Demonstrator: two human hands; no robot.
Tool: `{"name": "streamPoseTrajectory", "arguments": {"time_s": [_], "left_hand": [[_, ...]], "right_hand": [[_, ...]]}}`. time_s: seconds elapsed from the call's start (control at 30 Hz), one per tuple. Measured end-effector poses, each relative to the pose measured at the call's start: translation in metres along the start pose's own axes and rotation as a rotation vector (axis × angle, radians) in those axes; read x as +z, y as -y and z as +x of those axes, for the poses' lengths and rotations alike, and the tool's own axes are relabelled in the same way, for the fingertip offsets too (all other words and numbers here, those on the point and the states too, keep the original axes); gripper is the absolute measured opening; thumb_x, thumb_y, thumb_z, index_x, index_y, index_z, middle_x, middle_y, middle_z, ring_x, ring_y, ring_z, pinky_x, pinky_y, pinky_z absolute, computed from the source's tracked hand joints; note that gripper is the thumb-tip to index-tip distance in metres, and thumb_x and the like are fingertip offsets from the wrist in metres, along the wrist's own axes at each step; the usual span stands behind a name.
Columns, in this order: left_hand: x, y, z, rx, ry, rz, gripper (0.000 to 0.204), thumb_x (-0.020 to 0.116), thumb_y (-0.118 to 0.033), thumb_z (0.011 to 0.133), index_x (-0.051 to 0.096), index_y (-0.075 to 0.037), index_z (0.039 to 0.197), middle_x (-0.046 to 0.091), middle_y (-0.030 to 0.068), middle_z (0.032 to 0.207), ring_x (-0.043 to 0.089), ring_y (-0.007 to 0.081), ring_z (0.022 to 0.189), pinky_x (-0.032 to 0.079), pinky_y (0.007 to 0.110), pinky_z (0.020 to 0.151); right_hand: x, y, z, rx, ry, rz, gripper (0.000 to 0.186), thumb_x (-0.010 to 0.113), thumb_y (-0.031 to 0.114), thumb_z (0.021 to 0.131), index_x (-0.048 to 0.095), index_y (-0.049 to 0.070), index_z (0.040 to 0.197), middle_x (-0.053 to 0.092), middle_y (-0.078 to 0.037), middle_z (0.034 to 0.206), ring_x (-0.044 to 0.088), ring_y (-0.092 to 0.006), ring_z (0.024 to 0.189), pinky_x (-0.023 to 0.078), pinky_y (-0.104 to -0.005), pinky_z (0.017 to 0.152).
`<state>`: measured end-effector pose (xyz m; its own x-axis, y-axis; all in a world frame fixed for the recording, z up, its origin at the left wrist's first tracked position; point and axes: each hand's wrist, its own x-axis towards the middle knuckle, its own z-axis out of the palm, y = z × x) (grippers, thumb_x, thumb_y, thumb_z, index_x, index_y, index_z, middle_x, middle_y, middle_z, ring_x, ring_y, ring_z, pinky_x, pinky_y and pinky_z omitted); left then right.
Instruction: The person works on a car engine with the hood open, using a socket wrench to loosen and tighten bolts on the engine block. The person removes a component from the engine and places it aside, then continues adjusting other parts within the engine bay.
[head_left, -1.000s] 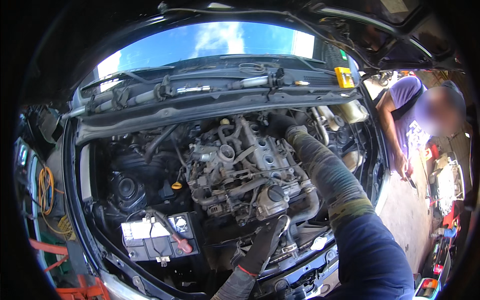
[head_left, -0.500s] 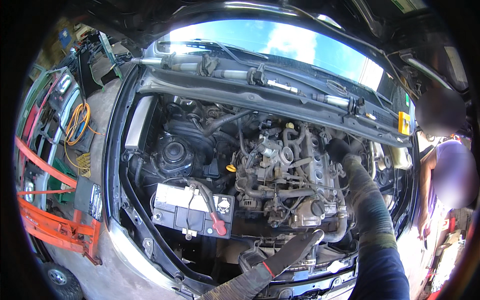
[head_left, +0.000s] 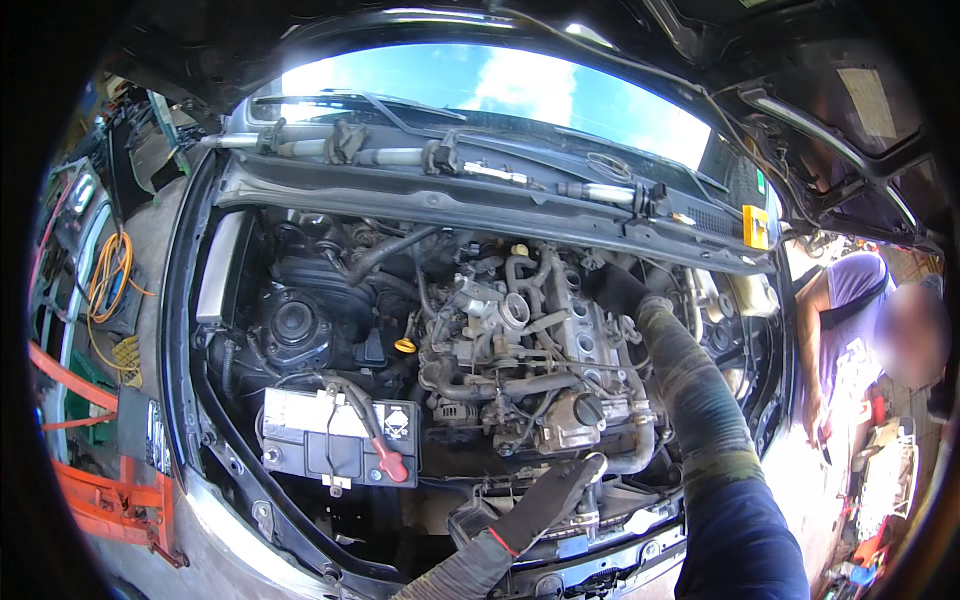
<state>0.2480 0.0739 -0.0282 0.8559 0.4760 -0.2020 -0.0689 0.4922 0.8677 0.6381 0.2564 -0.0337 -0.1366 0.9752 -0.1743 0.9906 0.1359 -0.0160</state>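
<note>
My right hand (head_left: 622, 290), in a dark glove, reaches down at the far right side of the engine, beside the grey metal engine top (head_left: 587, 345). Its fingers are lost in shadow, so what they touch is hidden. My left hand (head_left: 550, 502), in a dark grey glove with a red cuff edge, lies over the front of the engine bay by the radiator (head_left: 480, 520). The fingers stretch toward a thick grey hose (head_left: 637, 450), with a pale fingertip showing. Between the hands sits a black oil filler cap (head_left: 588, 408).
A battery (head_left: 290, 440) with a red terminal cover (head_left: 388, 462) stands at left. Several strut-like metal parts (head_left: 395, 157) lie below the windscreen, near a yellow box (head_left: 755, 227). The raised bonnet (head_left: 800, 110) hangs overhead. Another person (head_left: 845, 290) is at right; an orange stand (head_left: 110, 510) is at left.
The view has swung right, so the car sits further left in the picture and more of the other person shows. Both my hands keep about the same places on the engine bay.
</note>
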Motion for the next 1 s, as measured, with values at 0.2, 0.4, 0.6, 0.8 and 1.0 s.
{"name": "streamPoseTrajectory", "arguments": {"time_s": [0.2,0.4,0.6,0.8,1.0], "left_hand": [[-0.004,0.008,0.001,0.0,0.02,0.102,0.06,0.055,-0.059,0.104,0.068,0.0,0.109,0.054,-0.0005,0.08,0.044,0.0124,0.072,0.043,0.032,0.068],[-0.007,0.013,0.002,-0.102,0.034,0.155,0.061,0.055,-0.06,0.104,0.068,-0.001,0.11,0.057,0.0039,0.078,0.049,0.0146,0.071,0.045,0.034,0.068],[-0.005,0.008,-0.001,0.011,-0.018,0.144,0.062,0.054,-0.059,0.105,0.069,0.0,0.112,0.057,0.0044,0.078,0.05,0.016,0.071,0.046,0.035,0.069],[-0.006,-0.001,-0.001,0.005,0.026,0.156,0.064,0.055,-0.061,0.104,0.069,0.001,0.118,0.057,0.0042,0.078,0.049,0.0149,0.071,0.045,0.033,0.069],[-0.01,-0.017,-0.002,-0.206,0.151,0.322,0.037,0.045,-0.014,0.11,0.053,-0.001,0.144,0.065,0.0207,0.134,0.067,0.0308,0.112,0.052,0.038,0.095]], "right_hand": [[-0.008,0.018,-0.005,0.277,0.12,-0.256,0.013,0.065,0.013,0.086,0.074,0.005,0.094,0.073,-0.015,0.098,0.072,-0.0355,0.096,0.059,-0.0471,0.084],[-0.005,0.012,-0.002,0.107,-0.065,-0.152,0.029,0.062,0.023,0.089,0.072,0.006,0.11,0.074,-0.019,0.103,0.072,-0.039,0.093,0.056,-0.0509,0.087],[-0.003,0.012,-0.001,0.182,-0.009,0.02,0.037,0.054,0.031,0.097,0.069,0.005,0.119,0.074,-0.02,0.108,0.072,-0.0395,0.099,0.055,-0.0497,0.091],[-0.005,0.023,-0.002,0.46,-0.002,0.112,0.03,0.055,0.026,0.098,0.072,0.005,0.111,0.075,-0.02,0.102,0.071,-0.0406,0.098,0.055,-0.0491,0.09],[-0.004,0.019,-0.002,0.009,-0.02,-0.083,0.02,0.064,0.023,0.093,0.073,0.005,0.098,0.072,-0.02,0.094,0.071,-0.0395,0.088,0.057,-0.0473,0.082]]}}
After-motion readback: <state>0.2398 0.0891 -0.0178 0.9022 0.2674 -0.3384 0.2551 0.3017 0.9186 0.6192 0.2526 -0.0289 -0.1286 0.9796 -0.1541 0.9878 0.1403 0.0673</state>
